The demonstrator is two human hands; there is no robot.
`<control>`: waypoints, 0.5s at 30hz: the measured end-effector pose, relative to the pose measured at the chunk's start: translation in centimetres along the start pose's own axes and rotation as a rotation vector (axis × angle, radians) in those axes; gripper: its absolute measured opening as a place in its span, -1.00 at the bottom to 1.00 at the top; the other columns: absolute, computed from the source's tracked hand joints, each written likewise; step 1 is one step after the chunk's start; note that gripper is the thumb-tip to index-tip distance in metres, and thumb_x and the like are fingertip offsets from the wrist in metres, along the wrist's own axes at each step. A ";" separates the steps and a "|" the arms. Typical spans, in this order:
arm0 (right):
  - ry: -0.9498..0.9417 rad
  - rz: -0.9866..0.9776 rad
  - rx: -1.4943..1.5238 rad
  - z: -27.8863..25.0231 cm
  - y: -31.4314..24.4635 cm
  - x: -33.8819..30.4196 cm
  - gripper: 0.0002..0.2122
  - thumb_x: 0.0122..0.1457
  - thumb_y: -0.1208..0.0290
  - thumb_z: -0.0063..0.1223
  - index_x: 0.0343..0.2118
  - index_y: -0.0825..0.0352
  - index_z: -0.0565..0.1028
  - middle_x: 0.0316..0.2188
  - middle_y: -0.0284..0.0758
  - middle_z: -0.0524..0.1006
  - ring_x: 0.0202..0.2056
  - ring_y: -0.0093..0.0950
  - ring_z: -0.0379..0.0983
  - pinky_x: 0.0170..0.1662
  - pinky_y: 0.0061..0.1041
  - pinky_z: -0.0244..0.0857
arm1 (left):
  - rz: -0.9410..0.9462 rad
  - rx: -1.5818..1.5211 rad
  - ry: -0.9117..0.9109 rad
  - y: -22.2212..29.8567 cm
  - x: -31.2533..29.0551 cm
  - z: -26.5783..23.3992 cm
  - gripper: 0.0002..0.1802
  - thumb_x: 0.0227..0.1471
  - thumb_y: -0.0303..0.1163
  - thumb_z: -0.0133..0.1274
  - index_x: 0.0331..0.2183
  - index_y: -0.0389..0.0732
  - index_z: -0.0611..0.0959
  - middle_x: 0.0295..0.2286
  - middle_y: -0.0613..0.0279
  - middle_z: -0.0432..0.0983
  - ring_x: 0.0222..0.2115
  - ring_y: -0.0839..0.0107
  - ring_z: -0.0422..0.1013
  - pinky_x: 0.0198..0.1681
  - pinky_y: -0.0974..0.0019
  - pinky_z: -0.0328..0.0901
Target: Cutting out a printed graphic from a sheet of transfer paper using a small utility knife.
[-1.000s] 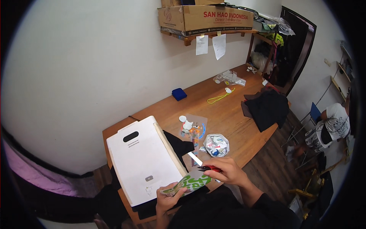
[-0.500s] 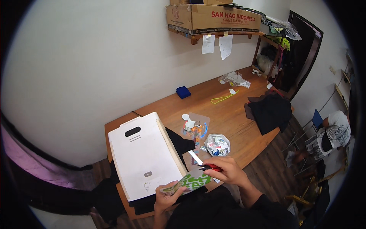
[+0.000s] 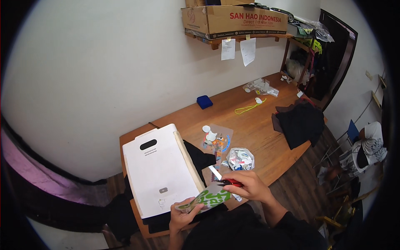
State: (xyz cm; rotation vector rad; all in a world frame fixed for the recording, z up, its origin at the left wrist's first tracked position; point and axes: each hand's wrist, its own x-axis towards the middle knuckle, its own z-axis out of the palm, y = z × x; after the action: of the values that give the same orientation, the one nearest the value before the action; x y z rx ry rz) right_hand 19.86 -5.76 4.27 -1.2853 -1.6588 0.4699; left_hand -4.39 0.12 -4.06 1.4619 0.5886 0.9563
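Directly between both hands [image 3: 186, 215] [image 3: 251, 186], green-printed sheet [image 3: 211, 196]

A machine [image 3: 162, 173] stands on the left end of the table [image 3: 271, 146], with a film [image 3: 226, 143] to its right and a bowl [image 3: 252, 161] nearer right. Behind these lie a pouch [image 3: 204, 102] and, farther right, a cord [image 3: 246, 110]; cloth [image 3: 301, 125] rests toward the right end. A carton [image 3: 246, 25] sits on the shelf [image 3: 216, 41] above. In front, a sheet [image 3: 213, 199] lies between left hand [image 3: 185, 214] and right hand [image 3: 249, 186].
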 end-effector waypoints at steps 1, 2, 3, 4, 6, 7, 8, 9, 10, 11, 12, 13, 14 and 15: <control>0.003 -0.013 -0.001 -0.1 0.0 0.0 -0.76 0.01 0.35 0.16 -0.29 0.38 0.48 -0.52 -0.19 0.51 -0.54 -0.35 0.48 -0.50 -0.51 0.30 | -0.002 0.020 -0.008 0.3 0.1 0.1 -0.71 -0.14 -0.65 0.17 -0.28 -0.52 0.53 -0.45 -0.03 0.56 -0.42 0.42 0.51 -0.34 0.46 0.40; 0.005 -0.026 -0.002 -0.1 0.1 0.0 -0.76 0.01 0.35 0.16 -0.29 0.38 0.48 -0.52 -0.19 0.51 -0.53 -0.35 0.48 -0.50 -0.52 0.30 | -0.003 0.040 -0.016 0.6 0.2 0.2 -0.71 -0.14 -0.65 0.17 -0.28 -0.52 0.53 -0.45 -0.03 0.57 -0.42 0.42 0.51 -0.33 0.46 0.40; 0.006 -0.030 0.002 -0.1 0.3 0.1 -0.76 0.01 0.35 0.16 -0.29 0.38 0.48 -0.52 -0.19 0.51 -0.53 -0.35 0.48 -0.50 -0.52 0.30 | -0.002 0.045 -0.014 0.7 0.3 0.3 -0.71 -0.14 -0.65 0.17 -0.28 -0.52 0.53 -0.45 -0.03 0.57 -0.42 0.42 0.51 -0.33 0.46 0.40; 0.012 -0.044 0.010 -0.1 0.4 0.1 -0.76 0.01 0.35 0.16 -0.29 0.38 0.48 -0.53 -0.20 0.51 -0.54 -0.35 0.47 -0.50 -0.51 0.29 | -0.012 0.051 -0.016 0.7 0.3 0.3 -0.71 -0.14 -0.64 0.16 -0.28 -0.52 0.53 -0.46 -0.02 0.57 -0.42 0.43 0.51 -0.34 0.47 0.39; 0.020 -0.062 0.019 -0.2 0.6 0.2 -0.76 0.01 0.36 0.17 -0.29 0.37 0.48 -0.53 -0.20 0.50 -0.54 -0.36 0.46 -0.50 -0.51 0.29 | -0.017 0.060 -0.017 0.7 0.4 0.4 -0.71 -0.13 -0.64 0.16 -0.28 -0.53 0.53 -0.47 0.00 0.57 -0.42 0.44 0.51 -0.34 0.48 0.39; 0.014 -0.059 0.020 -0.3 0.7 0.2 -0.76 0.00 0.36 0.17 -0.30 0.37 0.48 -0.55 -0.21 0.49 -0.54 -0.36 0.45 -0.50 -0.51 0.28 | -0.026 0.047 -0.010 0.4 0.4 0.4 -0.72 -0.13 -0.63 0.16 -0.29 -0.53 0.54 -0.47 0.01 0.57 -0.43 0.46 0.50 -0.35 0.49 0.39; 0.007 -0.056 0.020 -0.4 0.7 0.2 -0.76 0.00 0.37 0.17 -0.30 0.37 0.48 -0.56 -0.21 0.49 -0.55 -0.37 0.44 -0.50 -0.50 0.28 | -0.034 0.034 -0.003 0.3 0.5 0.4 -0.72 -0.13 -0.63 0.16 -0.29 -0.53 0.54 -0.48 0.03 0.58 -0.44 0.47 0.50 -0.36 0.50 0.38; 0.007 -0.058 0.022 -0.5 0.9 0.3 -0.76 0.00 0.37 0.17 -0.30 0.37 0.48 -0.56 -0.21 0.49 -0.55 -0.37 0.44 -0.50 -0.50 0.28 | -0.033 0.037 -0.002 0.3 0.5 0.5 -0.72 -0.13 -0.63 0.16 -0.29 -0.53 0.54 -0.48 0.03 0.58 -0.44 0.47 0.50 -0.36 0.50 0.38; 0.002 -0.064 0.028 -0.5 1.1 0.3 -0.76 0.00 0.37 0.18 -0.30 0.37 0.48 -0.56 -0.22 0.48 -0.56 -0.37 0.44 -0.51 -0.50 0.27 | -0.038 0.046 -0.002 0.4 0.6 0.6 -0.73 -0.13 -0.63 0.16 -0.30 -0.53 0.55 -0.48 0.04 0.58 -0.45 0.49 0.50 -0.36 0.51 0.38; -0.002 -0.069 0.034 -0.5 1.2 0.4 -0.76 0.00 0.37 0.18 -0.30 0.37 0.48 -0.57 -0.22 0.48 -0.57 -0.37 0.43 -0.52 -0.50 0.26 | -0.044 0.054 -0.003 0.6 0.7 0.7 -0.74 -0.13 -0.63 0.16 -0.31 -0.53 0.56 -0.48 0.05 0.58 -0.46 0.50 0.50 -0.37 0.52 0.37; -0.002 -0.068 0.035 -0.6 1.2 0.4 -0.76 0.00 0.37 0.18 -0.30 0.37 0.48 -0.57 -0.22 0.48 -0.57 -0.37 0.43 -0.52 -0.50 0.26 | -0.046 0.055 -0.003 0.8 0.8 0.9 -0.74 -0.13 -0.63 0.16 -0.31 -0.53 0.56 -0.48 0.05 0.58 -0.46 0.50 0.50 -0.37 0.52 0.37; 0.008 -0.080 0.033 -0.7 1.1 0.4 -0.76 0.00 0.37 0.18 -0.30 0.38 0.48 -0.57 -0.22 0.48 -0.57 -0.37 0.43 -0.52 -0.50 0.26 | -0.041 0.064 0.000 1.1 0.9 1.1 -0.75 -0.13 -0.63 0.16 -0.31 -0.52 0.56 -0.48 0.06 0.58 -0.46 0.51 0.49 -0.37 0.52 0.37; 0.019 -0.091 0.031 -0.8 1.1 0.4 -0.76 0.00 0.36 0.18 -0.30 0.38 0.48 -0.58 -0.22 0.48 -0.58 -0.37 0.42 -0.52 -0.50 0.26 | -0.037 0.072 0.003 1.3 0.9 1.2 -0.75 -0.13 -0.62 0.16 -0.31 -0.52 0.57 -0.48 0.07 0.58 -0.47 0.52 0.49 -0.38 0.53 0.37; 0.018 -0.092 0.033 -0.9 1.1 0.4 -0.76 0.00 0.36 0.18 -0.30 0.38 0.48 -0.58 -0.22 0.48 -0.58 -0.37 0.42 -0.52 -0.50 0.26 | -0.037 0.074 0.004 1.3 0.9 1.4 -0.75 -0.13 -0.62 0.16 -0.31 -0.52 0.57 -0.48 0.07 0.58 -0.47 0.52 0.49 -0.38 0.53 0.37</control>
State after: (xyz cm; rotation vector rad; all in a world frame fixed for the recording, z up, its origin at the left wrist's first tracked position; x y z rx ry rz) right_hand 21.19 -5.24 4.03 -1.1809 -1.6804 0.4270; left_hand -3.00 -0.09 -2.47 1.5095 0.6577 0.9173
